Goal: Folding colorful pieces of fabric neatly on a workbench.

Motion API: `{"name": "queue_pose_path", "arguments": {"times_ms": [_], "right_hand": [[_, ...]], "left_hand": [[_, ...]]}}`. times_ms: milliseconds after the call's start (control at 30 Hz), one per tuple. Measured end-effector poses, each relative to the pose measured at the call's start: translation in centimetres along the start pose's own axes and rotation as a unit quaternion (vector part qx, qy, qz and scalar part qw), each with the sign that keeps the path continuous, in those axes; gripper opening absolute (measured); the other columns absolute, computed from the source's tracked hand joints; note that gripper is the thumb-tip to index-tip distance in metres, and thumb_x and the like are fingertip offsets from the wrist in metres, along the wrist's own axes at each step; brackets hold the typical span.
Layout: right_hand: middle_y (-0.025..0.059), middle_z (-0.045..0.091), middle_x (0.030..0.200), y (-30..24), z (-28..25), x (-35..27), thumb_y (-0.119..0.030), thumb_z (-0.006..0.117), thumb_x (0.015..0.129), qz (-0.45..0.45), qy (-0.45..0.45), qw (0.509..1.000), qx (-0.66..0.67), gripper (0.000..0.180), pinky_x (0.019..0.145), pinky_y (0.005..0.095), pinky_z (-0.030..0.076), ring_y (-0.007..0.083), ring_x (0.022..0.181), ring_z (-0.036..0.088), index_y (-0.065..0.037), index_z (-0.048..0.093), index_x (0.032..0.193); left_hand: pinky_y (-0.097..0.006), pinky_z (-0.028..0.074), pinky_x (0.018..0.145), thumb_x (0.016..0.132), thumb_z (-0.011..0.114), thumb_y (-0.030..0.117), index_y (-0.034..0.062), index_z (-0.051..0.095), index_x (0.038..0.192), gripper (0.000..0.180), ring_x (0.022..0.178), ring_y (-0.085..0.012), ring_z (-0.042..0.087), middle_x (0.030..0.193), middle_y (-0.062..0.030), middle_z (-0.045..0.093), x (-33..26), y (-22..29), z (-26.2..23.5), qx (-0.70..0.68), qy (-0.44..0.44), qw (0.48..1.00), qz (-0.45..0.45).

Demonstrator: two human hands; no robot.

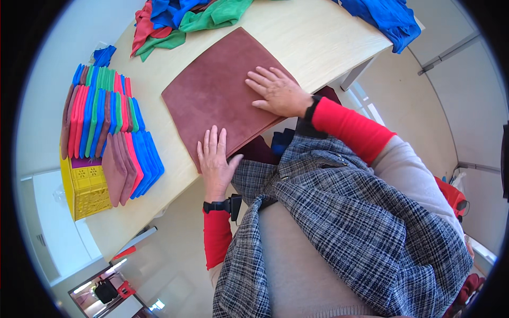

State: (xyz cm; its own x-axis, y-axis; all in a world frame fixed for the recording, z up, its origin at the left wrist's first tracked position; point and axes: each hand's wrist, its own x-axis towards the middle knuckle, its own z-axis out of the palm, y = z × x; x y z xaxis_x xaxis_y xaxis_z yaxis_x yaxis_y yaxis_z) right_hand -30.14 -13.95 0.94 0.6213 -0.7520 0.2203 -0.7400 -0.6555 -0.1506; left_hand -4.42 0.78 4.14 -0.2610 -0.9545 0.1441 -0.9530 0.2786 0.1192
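Grey-and-white check fabric: one garment (344, 212), worn over a pale top, nearest the viewer. Red cuffs, two: one per forearm, each ending at a black wrist strap; the left strap carries a small black box.

Left hand (214, 164): bare, unclenched, laid palm down on the near left corner of the brown cloth (212, 95), fingers extended, thumb out to the right by the edge. Right hand (278, 93): bare, grip released, palm down on the right part of the same cloth, fingers spread.

Brown cloth: one piece or stack, reddish, smooth, lying flat along the near edge of the table (318, 47); layered edges show beneath the right hand.

Pale wood-grain table: one. At its left, a yellow basket (93, 193), openwork, bearing upright rows of folded cloths (95, 119) in red, blue, green and brown; a further bunch (132, 164), brown, red and blue, overlaps its right side.

Far side: a loose heap (212, 18) of blue, green and red cloth; far right corner, a crumpled blue cloth (387, 21) draping over the edge.
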Motion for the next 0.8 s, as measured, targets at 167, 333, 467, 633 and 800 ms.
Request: {"name": "queue_pose_path", "arguments": {"times_ms": [167,333,467,633,800], "right_hand": [[0.0122,0.034,0.164,3.3,-2.7,-4.5,-0.058,0.039,0.104,-0.056,-0.031,0.998,0.003,0.074,0.127,0.0477,0.016,0.0297,0.155,0.023,-0.007,0.035,0.158],[0.01,0.041,0.159,4.3,-3.8,-7.6,-0.039,0.06,0.099,-0.104,-0.012,0.994,0.028,0.064,0.124,0.0465,0.027,0.0293,0.151,0.031,-0.011,0.043,0.153],[0.0108,0.048,0.153,4.7,-3.6,-7.6,-0.021,0.069,0.093,-0.103,0.022,0.991,0.084,0.058,0.12,0.0468,0.036,0.0308,0.146,0.04,-0.012,0.051,0.147],[0.0111,0.065,0.134,5.2,-6.3,-7.4,-0.007,0.07,0.089,-0.113,0.023,0.982,0.153,0.04,0.11,0.0419,0.046,0.0314,0.13,0.057,-0.008,0.066,0.129],[0.0089,0.075,0.109,4.9,-13.0,-5.0,-0.004,0.066,0.092,-0.02,-0.18,0.92,0.348,0.028,0.095,0.0348,0.054,0.0259,0.104,0.07,-0.002,0.07,0.12]], "left_hand": [[-0.045,0.042,0.113,0.077,0.077,0.002,0.0063,0.06,0.136,0.062,0.134,-0.0338,0.052,0.145,-0.0139,0.056,-2.4,-2.2,0.5,-0.037,0.087,0.996,-0.004],[-0.041,0.05,0.104,0.077,0.075,-0.005,0.0043,0.069,0.121,0.045,0.121,-0.0325,0.063,0.131,-0.0134,0.066,-3.6,-3.4,0.4,-0.035,0.141,0.989,-0.007],[-0.04,0.053,0.098,0.081,0.072,-0.005,0.0028,0.071,0.111,0.032,0.112,-0.032,0.066,0.118,-0.0135,0.07,-3.6,-3.7,-0.3,-0.05,0.164,0.985,-0.019],[-0.038,0.053,0.088,0.085,0.069,-0.005,0.0001,0.068,0.1,0.016,0.096,-0.0303,0.068,0.101,-0.0136,0.07,-3.8,-2.8,-4.2,-0.113,0.144,0.982,-0.038],[-0.032,0.052,0.078,0.086,0.068,-0.005,-0.0014,0.066,0.098,0.012,0.086,-0.0234,0.065,0.093,-0.0107,0.067,-3.6,-3.2,-9.6,-0.181,0.078,0.98,-0.037]]}}
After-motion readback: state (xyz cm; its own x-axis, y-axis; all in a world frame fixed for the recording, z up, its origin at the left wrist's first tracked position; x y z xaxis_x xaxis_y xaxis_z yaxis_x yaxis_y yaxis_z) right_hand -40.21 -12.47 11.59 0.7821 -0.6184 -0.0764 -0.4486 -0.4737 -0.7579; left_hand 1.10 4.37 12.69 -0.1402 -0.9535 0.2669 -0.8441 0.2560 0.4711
